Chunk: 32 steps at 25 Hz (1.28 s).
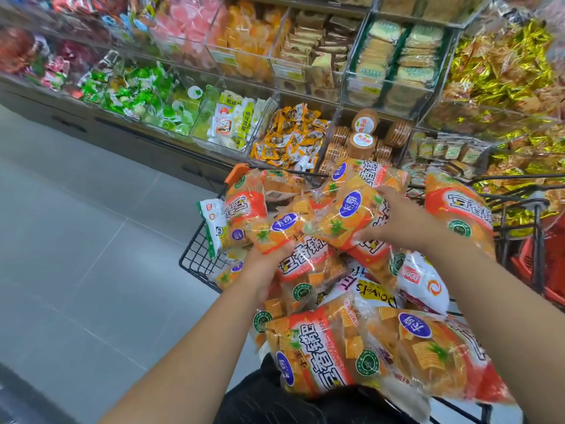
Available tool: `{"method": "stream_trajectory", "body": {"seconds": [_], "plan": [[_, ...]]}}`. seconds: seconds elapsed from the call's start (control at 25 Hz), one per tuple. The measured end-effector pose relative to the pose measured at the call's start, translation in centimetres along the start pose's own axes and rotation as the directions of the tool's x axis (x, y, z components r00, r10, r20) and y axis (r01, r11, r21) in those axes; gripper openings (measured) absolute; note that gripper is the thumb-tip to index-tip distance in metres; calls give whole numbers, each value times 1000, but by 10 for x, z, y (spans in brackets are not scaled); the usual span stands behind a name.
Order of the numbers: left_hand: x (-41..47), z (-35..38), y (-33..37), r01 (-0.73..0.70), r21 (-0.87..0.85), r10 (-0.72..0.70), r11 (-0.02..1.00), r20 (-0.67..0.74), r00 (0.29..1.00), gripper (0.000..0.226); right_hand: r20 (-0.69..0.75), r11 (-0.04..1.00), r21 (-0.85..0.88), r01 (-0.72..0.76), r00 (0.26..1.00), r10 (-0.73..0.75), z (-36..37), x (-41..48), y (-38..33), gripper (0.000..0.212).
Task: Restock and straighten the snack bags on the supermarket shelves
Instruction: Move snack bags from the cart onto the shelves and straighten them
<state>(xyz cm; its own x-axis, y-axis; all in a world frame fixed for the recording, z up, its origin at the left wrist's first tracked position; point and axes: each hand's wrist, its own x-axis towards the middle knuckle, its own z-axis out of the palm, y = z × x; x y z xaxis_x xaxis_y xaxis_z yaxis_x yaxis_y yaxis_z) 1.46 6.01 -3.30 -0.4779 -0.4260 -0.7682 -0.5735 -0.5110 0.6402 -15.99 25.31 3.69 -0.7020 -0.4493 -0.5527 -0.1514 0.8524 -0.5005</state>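
A black wire cart (195, 255) in front of me is heaped with orange snack bags. My left hand (263, 267) reaches into the pile and grips the lower edge of one orange bag (293, 237). My right hand (397, 218) grips another orange bag (351, 206), held just above the heap. More orange bags lie near me (382, 353), at the cart's far left (244, 203) and at its right side (458, 209). White snack bags (425, 280) sit among them.
Clear plastic bins line the shelf behind the cart: green jellies (137, 90), orange packets (290, 139), round biscuit packs (363, 139), gold-wrapped sweets (504, 71). A red basket (547, 264) stands to the right. Grey tiled floor (76, 240) lies open on the left.
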Motion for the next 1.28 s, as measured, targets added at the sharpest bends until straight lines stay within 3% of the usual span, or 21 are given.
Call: {"method": "stream_trajectory", "body": {"seconds": [0.04,0.08,0.12,0.24,0.36,0.52,0.6,0.84,1.0,1.12,1.28], "plan": [[-1,4,1,-10,-23,11,1000,16,1000,52,-53,1000,-18,11,999,-12,3,0,-1,119],[-1,6,4,-31,-23,31,999,8,999,44,-96,999,-37,20,995,-24,6,-1,-3,119],[-3,8,8,-50,-35,50,998,-3,999,51,-133,999,-45,31,990,-37,7,-2,-4,118],[4,-1,19,-142,13,142,990,-34,989,101,-243,996,44,75,968,-62,4,-6,-10,119],[-7,-14,36,-227,-13,228,974,5,974,80,-333,966,214,148,940,-70,0,-11,-21,104],[-28,-31,55,-263,-89,266,961,25,964,59,-369,941,262,216,923,-109,-3,-15,-47,95],[-41,-39,62,-282,-114,285,953,12,958,46,-365,932,277,235,923,-124,-3,-17,-60,94],[-74,-86,70,-353,-208,350,912,-53,935,41,-364,922,200,330,899,-243,19,-29,-118,88],[-97,-137,60,-394,-269,378,879,-113,919,41,-311,921,134,365,898,-311,54,-50,-165,120],[-120,-202,43,-426,-286,386,858,-188,903,46,-213,887,110,448,883,-419,95,-76,-208,100],[-155,-295,12,-451,-280,380,847,-273,884,50,-60,807,272,525,846,-530,155,-122,-262,59]]}}
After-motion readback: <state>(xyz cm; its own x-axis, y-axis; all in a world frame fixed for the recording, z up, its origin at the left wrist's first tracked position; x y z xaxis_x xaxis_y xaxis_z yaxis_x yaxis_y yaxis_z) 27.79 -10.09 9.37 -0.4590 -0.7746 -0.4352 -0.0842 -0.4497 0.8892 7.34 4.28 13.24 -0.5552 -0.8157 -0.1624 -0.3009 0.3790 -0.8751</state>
